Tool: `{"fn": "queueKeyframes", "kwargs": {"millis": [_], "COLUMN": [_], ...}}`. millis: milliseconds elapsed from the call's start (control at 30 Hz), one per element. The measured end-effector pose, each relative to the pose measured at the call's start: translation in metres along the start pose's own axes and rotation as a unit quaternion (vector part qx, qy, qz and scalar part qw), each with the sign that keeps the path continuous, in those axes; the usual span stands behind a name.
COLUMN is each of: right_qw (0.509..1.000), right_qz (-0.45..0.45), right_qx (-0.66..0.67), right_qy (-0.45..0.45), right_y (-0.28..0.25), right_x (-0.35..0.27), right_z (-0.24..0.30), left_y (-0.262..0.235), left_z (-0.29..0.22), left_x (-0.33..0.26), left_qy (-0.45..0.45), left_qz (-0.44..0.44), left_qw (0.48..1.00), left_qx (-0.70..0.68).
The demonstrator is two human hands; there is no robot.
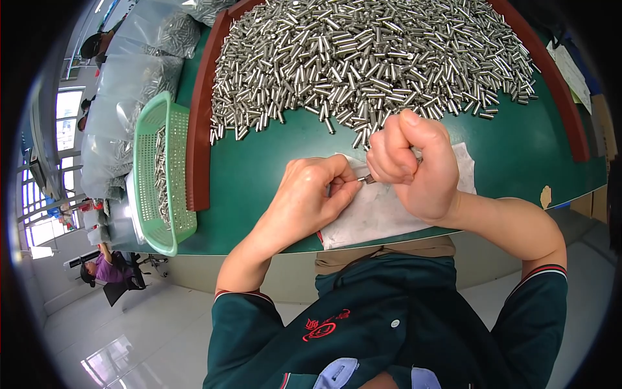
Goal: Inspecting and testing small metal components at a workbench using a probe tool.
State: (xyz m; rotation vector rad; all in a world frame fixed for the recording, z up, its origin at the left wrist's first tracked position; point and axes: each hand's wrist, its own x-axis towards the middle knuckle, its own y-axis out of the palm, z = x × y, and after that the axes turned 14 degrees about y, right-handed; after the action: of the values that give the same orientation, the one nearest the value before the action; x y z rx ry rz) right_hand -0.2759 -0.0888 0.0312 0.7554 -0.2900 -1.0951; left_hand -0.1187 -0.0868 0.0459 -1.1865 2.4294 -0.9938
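Observation:
My left hand point(308, 188) is closed in a pinch, thumb and forefinger on a small metal pin point(362, 180) whose end shows at the fingertips. My right hand point(418, 159) is curled into a fist just to its right, thumb uppermost. A short dark metal piece point(370, 179) shows between the two hands; most of what the fist grips is hidden by its fingers. Both hands are above a stained white cloth point(382, 217) at the table's near edge. Beyond them spreads a large heap of shiny metal pins point(369, 58).
Red-brown rails point(201, 136) flank the heap on the green table point(259, 175). At the left stands a green plastic basket point(170, 165) holding pins. Clear bags point(123, 91) of metal parts line the far left. A person point(111, 267) in purple sits farther off.

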Motion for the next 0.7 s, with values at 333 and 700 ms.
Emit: {"fn": "queueKeyframes", "kwargs": {"millis": [333,700], "right_qw": [0.997,0.999], "right_qz": [-0.031,0.035], "right_qx": [-0.063,-0.032], "right_qy": [-0.029,0.020], "right_y": [0.006,0.002], "right_x": [-0.002,0.008], "right_z": [-0.004,0.006], "left_y": [0.002,0.001], "left_z": [0.001,0.000], "left_x": [0.000,0.000], "left_qy": [-0.012,-0.015], "left_qz": [-0.001,-0.004], "left_qw": [1.000,1.000], "left_qx": [-0.021,-0.021]}}
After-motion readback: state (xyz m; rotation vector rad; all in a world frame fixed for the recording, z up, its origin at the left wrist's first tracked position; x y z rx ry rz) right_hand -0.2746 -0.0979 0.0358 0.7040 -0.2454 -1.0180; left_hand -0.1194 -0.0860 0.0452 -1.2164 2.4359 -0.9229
